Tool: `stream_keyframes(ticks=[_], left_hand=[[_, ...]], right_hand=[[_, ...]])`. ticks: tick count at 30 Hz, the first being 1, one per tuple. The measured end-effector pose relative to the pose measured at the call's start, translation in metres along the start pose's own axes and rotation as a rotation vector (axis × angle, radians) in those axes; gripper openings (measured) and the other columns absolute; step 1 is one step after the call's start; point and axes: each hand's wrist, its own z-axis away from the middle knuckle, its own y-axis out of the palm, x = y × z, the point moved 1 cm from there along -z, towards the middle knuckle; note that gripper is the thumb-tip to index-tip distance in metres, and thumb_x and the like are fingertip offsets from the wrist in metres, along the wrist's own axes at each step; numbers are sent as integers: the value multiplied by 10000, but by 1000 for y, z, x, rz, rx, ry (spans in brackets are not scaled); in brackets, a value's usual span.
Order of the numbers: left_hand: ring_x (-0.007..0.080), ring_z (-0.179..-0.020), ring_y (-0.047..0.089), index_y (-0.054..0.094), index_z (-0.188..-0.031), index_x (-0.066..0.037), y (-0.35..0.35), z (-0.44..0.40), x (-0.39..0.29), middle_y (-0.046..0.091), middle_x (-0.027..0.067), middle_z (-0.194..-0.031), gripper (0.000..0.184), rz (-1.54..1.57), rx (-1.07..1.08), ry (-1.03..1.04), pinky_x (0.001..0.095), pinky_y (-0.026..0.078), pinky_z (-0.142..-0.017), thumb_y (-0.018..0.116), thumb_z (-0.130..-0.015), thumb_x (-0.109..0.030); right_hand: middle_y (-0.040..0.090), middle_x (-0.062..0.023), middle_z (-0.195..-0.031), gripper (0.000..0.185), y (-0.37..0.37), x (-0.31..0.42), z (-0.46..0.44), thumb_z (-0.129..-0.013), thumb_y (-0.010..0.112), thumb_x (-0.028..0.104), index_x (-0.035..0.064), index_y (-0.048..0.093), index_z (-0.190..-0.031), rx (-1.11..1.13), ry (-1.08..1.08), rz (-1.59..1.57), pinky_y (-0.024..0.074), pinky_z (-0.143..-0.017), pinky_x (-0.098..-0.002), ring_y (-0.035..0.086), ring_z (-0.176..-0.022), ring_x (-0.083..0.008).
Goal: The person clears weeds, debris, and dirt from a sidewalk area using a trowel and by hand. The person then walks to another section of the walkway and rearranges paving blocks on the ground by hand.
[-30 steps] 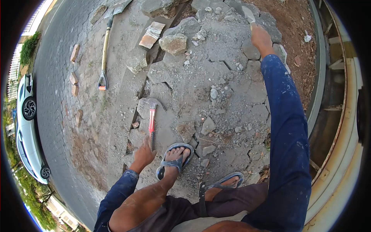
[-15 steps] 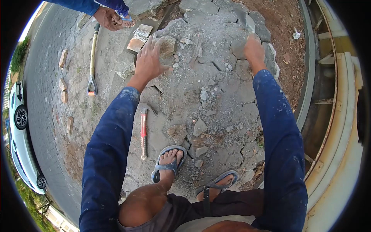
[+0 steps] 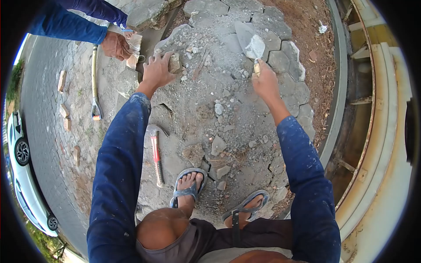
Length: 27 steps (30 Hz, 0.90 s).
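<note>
Gripping the trowel (image 3: 250,38) by its handle, the right hand (image 3: 266,83) has its fingers closed around the grip, and the blade points away over the paving, a pale patch on its face. The left hand (image 3: 156,72) spreads its fingers wide just beside a small stone chunk (image 3: 175,64); the fingertips are close to it, but whether they touch it I cannot tell, and they have no visible hold on anything.

As for the state of the surface, hexagonal pavers (image 3: 282,60) sit fitted together at the far end and along the right side, so that part looks largely in place. The middle appears less finished: grey grit and rubble (image 3: 219,109) cover it, hiding many joints, and an open gap (image 3: 165,107) shows beyond the claw hammer (image 3: 157,158), which lies loose on the ground. A broken slab piece (image 3: 194,154) rests near the left foot (image 3: 189,184), unset as far as I can judge. How firmly any paver is bedded does not show.

At the upper left, a co-worker's hand (image 3: 116,46) is at a brick (image 3: 132,61) wound with pale string; its grip is partly hidden. A shovel (image 3: 94,79) lies beyond.
</note>
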Motion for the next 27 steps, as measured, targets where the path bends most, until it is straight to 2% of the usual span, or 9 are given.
stream_keyframes(ticks=[4, 9, 12, 15, 20, 22, 24, 26, 27], left_hand=[[392, -1194, 465, 408, -1405, -206, 3, 69, 1, 482, 170, -1294, 865, 132, -37, -70, 549, 372, -982, 789, -663, -434], [379, -1195, 445, 433, -1383, -164, -15, 187, 8, 476, 179, -1278, 843, 279, -20, -404, 507, 361, -994, 786, -659, -414], [393, -1206, 436, 433, -1375, -132, -13, 255, 17, 474, 199, -1276, 853, 325, 43, -577, 523, 358, -992, 786, -655, -422], [396, -1212, 434, 424, -1378, -120, -1, 312, 18, 475, 208, -1275, 859, 306, 126, -699, 535, 354, -993, 781, -661, -431], [416, -1220, 427, 391, -1381, -50, 33, 388, 3, 467, 236, -1288, 881, 312, 307, -828, 517, 343, -1014, 767, -685, -436], [445, -1208, 421, 360, -1361, 43, 59, 411, 4, 447, 281, -1293, 899, 667, 91, -899, 491, 332, -1030, 761, -704, -422], [456, -1205, 417, 344, -1348, 76, 58, 405, 1, 437, 303, -1290, 905, 600, 116, -904, 484, 330, -1032, 758, -711, -416], [466, -1202, 413, 328, -1335, 109, 59, 405, 1, 427, 325, -1287, 913, 537, 135, -909, 477, 327, -1033, 756, -719, -410], [463, -1202, 415, 320, -1337, 105, 63, 407, 6, 426, 333, -1278, 913, 576, 154, -888, 478, 331, -1028, 757, -722, -408]], right_hand=[[641, -254, -1079, 512, 7, 14, -54, -786, 599, 103, 64, 533, -1292, 154, 145, -27, 487, -863, -480, 609, -1005, -429], [643, -266, -1029, 474, 5, 49, -68, -763, 578, 45, 59, 577, -1237, 322, -278, 196, 482, -871, -481, 613, -987, -423], [656, -242, -1012, 360, -9, 42, -68, -789, 544, 31, 53, 605, -1142, 338, -396, 162, 493, -846, -490, 626, -978, -405], [659, -228, -1015, 411, -10, 37, -67, -783, 546, 26, 83, 607, -1185, 364, -425, 157, 495, -848, -482, 626, -987, -390], [657, -222, -1031, 482, -15, 56, -59, -775, 548, 30, 120, 594, -1246, 390, -419, 175, 496, -855, -471, 623, -989, -393], [667, -211, -1018, 448, -26, 62, -50, -792, 542, 34, 134, 607, -1224, 390, -442, 187, 503, -848, -469, 635, -989, -378], [669, -229, -1001, 374, -28, 78, -29, -814, 552, 66, 63, 600, -1185, 399, -400, 238, 504, -834, -486, 641, -975, -389], [664, -256, -962, 341, -10, 95, -11, -843, 572, 128, 4, 570, -1161, 241, -218, 56, 506, -817, -499, 646, -949, -404], [656, -262, -987, 414, -2, 111, 6, -859, 578, 148, 3, 524, -1244, 277, -174, -88, 504, -827, -478, 636, -957, -406]])
